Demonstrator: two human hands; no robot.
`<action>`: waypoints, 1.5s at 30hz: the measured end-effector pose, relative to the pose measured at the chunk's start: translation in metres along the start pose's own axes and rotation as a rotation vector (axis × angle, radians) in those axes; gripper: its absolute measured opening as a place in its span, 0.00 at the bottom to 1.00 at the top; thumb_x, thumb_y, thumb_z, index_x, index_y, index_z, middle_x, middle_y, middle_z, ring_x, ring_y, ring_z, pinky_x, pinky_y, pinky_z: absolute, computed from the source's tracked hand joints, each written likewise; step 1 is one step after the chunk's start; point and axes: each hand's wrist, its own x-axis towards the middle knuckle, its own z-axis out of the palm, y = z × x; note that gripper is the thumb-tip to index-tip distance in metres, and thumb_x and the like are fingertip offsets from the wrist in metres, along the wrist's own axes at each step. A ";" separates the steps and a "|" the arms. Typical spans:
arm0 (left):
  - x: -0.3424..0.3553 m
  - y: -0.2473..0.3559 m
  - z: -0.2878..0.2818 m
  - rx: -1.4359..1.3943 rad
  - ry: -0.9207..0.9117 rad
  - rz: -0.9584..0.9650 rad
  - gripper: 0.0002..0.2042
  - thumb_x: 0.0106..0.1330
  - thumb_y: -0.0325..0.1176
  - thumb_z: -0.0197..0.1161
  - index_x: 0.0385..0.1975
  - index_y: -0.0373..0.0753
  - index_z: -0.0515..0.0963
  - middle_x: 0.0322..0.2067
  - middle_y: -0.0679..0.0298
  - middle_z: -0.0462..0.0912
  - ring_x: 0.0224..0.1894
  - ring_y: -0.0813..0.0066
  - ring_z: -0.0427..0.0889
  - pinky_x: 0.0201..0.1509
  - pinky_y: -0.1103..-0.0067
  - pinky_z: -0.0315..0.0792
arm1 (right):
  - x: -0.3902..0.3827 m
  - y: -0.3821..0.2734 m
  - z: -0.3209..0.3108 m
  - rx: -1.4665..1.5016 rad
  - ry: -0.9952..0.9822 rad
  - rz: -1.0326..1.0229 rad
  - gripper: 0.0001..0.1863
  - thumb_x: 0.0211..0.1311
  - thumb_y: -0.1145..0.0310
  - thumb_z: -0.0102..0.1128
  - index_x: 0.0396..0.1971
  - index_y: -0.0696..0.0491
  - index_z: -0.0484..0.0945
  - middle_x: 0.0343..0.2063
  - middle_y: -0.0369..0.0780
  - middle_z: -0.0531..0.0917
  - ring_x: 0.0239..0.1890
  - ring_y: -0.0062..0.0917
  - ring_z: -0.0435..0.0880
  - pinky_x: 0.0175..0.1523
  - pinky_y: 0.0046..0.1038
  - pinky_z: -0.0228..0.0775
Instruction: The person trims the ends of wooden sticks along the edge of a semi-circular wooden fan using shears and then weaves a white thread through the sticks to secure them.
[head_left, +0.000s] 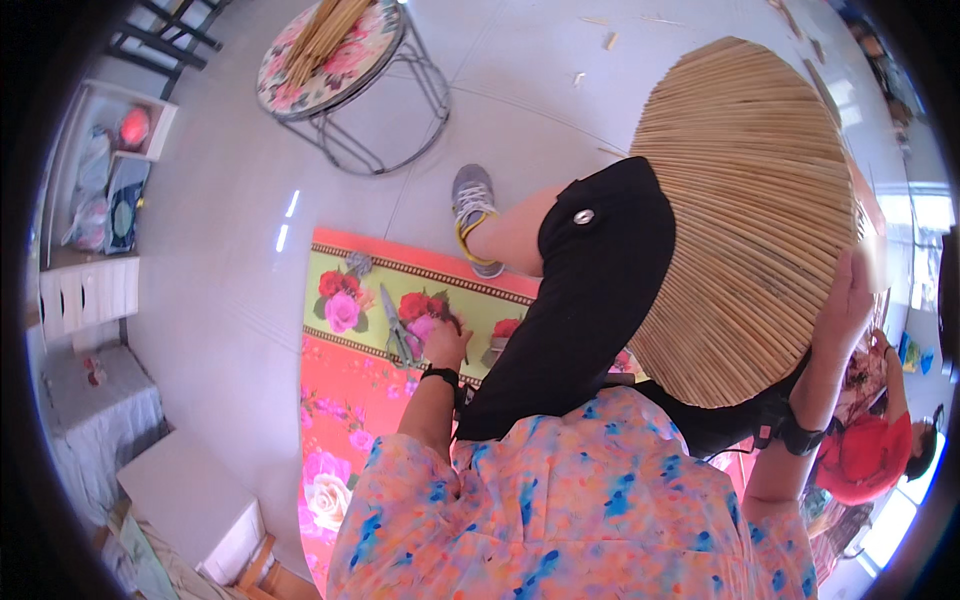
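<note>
A large round mat of straw-coloured stalks [745, 220], laid side by side, stands tilted against my black-clad leg. My right hand [845, 305] grips its right edge, the thumb on the near face and the other fingers partly hidden behind. On the floral floor mat [350, 400], my left hand [447, 343] reaches down with its fingers curled. Something small and dark is at its fingertips, too hidden to name. Just left of that hand lies a pair of grey-green scissors [398, 330]. A crumpled grey clump [358, 262] sits farther off on the floral mat.
A floral-topped stool [375, 70] at the far left bears a bundle of stalks [325, 40]. Stalk scraps [610, 41] lie on the pale floor. White boxes [195, 495] and an open drawer unit [90, 285] line the left. Another person in red [865, 460] is at the right.
</note>
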 end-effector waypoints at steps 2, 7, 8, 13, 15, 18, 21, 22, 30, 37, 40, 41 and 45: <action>0.013 -0.016 0.024 -0.089 -0.053 0.064 0.22 0.61 0.52 0.62 0.44 0.39 0.78 0.43 0.48 0.80 0.44 0.48 0.81 0.46 0.57 0.75 | -0.001 -0.005 -0.003 -0.113 0.009 0.052 0.15 0.74 0.63 0.47 0.35 0.60 0.75 0.23 0.44 0.75 0.28 0.25 0.70 0.37 0.32 0.68; 0.040 -0.043 0.065 -0.208 0.062 0.146 0.21 0.60 0.42 0.63 0.50 0.39 0.70 0.38 0.54 0.81 0.36 0.58 0.83 0.42 0.64 0.77 | -0.005 -0.023 0.005 -0.046 0.066 0.050 0.07 0.63 0.71 0.59 0.32 0.59 0.74 0.23 0.48 0.75 0.24 0.35 0.74 0.34 0.34 0.69; 0.040 -0.037 0.055 -0.414 0.098 0.055 0.23 0.59 0.40 0.65 0.51 0.39 0.67 0.39 0.54 0.80 0.36 0.59 0.83 0.42 0.67 0.78 | -0.005 -0.026 0.000 -0.032 0.030 0.072 0.07 0.63 0.71 0.59 0.32 0.59 0.74 0.24 0.48 0.76 0.25 0.38 0.76 0.34 0.35 0.69; 0.050 -0.017 -0.014 -1.662 0.050 -0.167 0.19 0.60 0.29 0.63 0.48 0.43 0.63 0.26 0.63 0.74 0.27 0.74 0.77 0.24 0.79 0.72 | -0.012 -0.032 -0.008 0.121 -0.046 0.044 0.07 0.64 0.72 0.58 0.34 0.60 0.74 0.24 0.48 0.78 0.26 0.43 0.78 0.32 0.36 0.69; 0.040 0.001 -0.103 -1.481 0.039 0.039 0.16 0.64 0.32 0.60 0.49 0.45 0.64 0.30 0.65 0.73 0.27 0.77 0.75 0.25 0.81 0.70 | -0.011 -0.032 -0.005 0.194 -0.046 0.042 0.08 0.64 0.71 0.58 0.35 0.61 0.74 0.24 0.48 0.78 0.26 0.42 0.79 0.33 0.36 0.70; 0.007 0.068 -0.213 -1.462 0.075 0.364 0.10 0.68 0.35 0.53 0.47 0.46 0.65 0.29 0.67 0.71 0.24 0.77 0.72 0.28 0.80 0.71 | -0.011 -0.035 0.001 0.238 -0.023 0.048 0.08 0.63 0.71 0.58 0.36 0.61 0.75 0.24 0.49 0.79 0.28 0.42 0.81 0.34 0.34 0.71; -0.015 0.107 -0.271 -1.514 -0.153 0.689 0.08 0.66 0.35 0.51 0.39 0.37 0.70 0.37 0.61 0.76 0.35 0.71 0.78 0.40 0.73 0.74 | -0.010 -0.036 0.008 0.328 0.016 0.044 0.09 0.63 0.70 0.59 0.37 0.61 0.77 0.24 0.49 0.81 0.27 0.41 0.83 0.33 0.33 0.73; -0.026 0.129 -0.281 -1.511 -0.191 0.840 0.10 0.65 0.34 0.51 0.38 0.35 0.71 0.41 0.59 0.77 0.40 0.67 0.78 0.43 0.71 0.74 | -0.010 -0.038 0.008 0.335 0.015 0.037 0.09 0.63 0.70 0.59 0.37 0.61 0.77 0.24 0.49 0.81 0.27 0.41 0.83 0.33 0.33 0.73; -0.137 0.300 -0.267 -1.090 -0.121 1.305 0.11 0.62 0.27 0.56 0.42 0.32 0.78 0.37 0.62 0.73 0.39 0.72 0.74 0.43 0.79 0.68 | -0.007 -0.030 0.012 0.342 0.034 0.125 0.11 0.65 0.66 0.59 0.35 0.60 0.78 0.20 0.48 0.81 0.23 0.38 0.84 0.30 0.33 0.73; -0.153 0.345 -0.238 -1.004 0.119 1.322 0.07 0.59 0.27 0.61 0.34 0.31 0.78 0.44 0.50 0.71 0.43 0.57 0.76 0.46 0.69 0.72 | -0.010 -0.022 0.011 0.295 0.056 0.130 0.11 0.65 0.65 0.59 0.32 0.59 0.77 0.19 0.47 0.81 0.22 0.35 0.84 0.28 0.31 0.72; -0.157 0.348 -0.242 -1.001 0.138 1.306 0.06 0.58 0.26 0.62 0.33 0.31 0.78 0.46 0.47 0.71 0.43 0.54 0.78 0.46 0.67 0.74 | -0.011 -0.024 0.009 0.293 0.076 0.113 0.11 0.65 0.65 0.59 0.32 0.59 0.77 0.19 0.46 0.81 0.22 0.36 0.84 0.27 0.30 0.71; -0.157 0.349 -0.242 -1.015 0.126 1.291 0.06 0.58 0.26 0.62 0.33 0.31 0.78 0.46 0.46 0.71 0.43 0.53 0.78 0.47 0.68 0.74 | -0.011 -0.026 0.009 0.292 0.067 0.137 0.11 0.65 0.65 0.59 0.32 0.59 0.77 0.19 0.47 0.81 0.22 0.36 0.84 0.27 0.30 0.72; -0.156 0.355 -0.241 -1.038 0.153 1.304 0.05 0.58 0.26 0.63 0.31 0.31 0.78 0.45 0.46 0.71 0.43 0.52 0.78 0.47 0.68 0.73 | -0.012 -0.028 0.008 0.291 0.064 0.141 0.11 0.65 0.66 0.58 0.33 0.59 0.76 0.21 0.48 0.82 0.23 0.37 0.85 0.28 0.32 0.72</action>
